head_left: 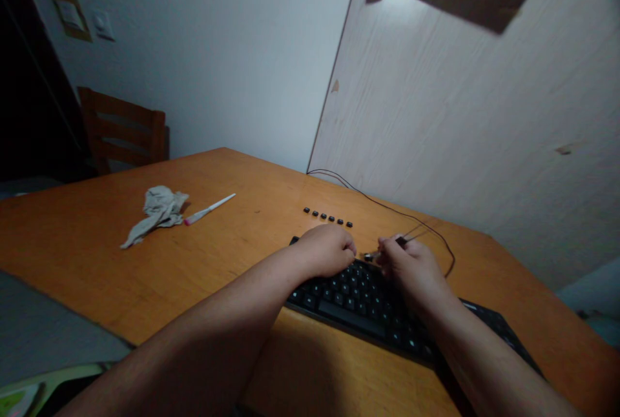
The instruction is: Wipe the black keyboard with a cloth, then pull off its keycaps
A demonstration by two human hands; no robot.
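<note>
A black keyboard (pixel 353 294) lies at an angle on the wooden table, partly covered by both my forearms. Across its upper left part my left hand (pixel 329 249) rests with the fingers curled down at the far edge; the fingertips are mostly hidden. My right hand (pixel 407 262) is closed in a pinch over the keyboard's far edge, around what looks like a keycap puller (pixel 401 241). Thin wire prongs stick out behind that hand. At the tool's front end, close to my left fingers, is a small dark piece (pixel 368 257), too blurred to name surely.
Several black keycaps (pixel 323 216) stand in a row beyond the keyboard. A thin cable (pixel 387 206) curves along the wall side. To the left lie a crumpled grey cloth (pixel 162 207) and a white brush (pixel 210 208). A wooden chair (pixel 123 126) stands behind the table (pixel 232 175).
</note>
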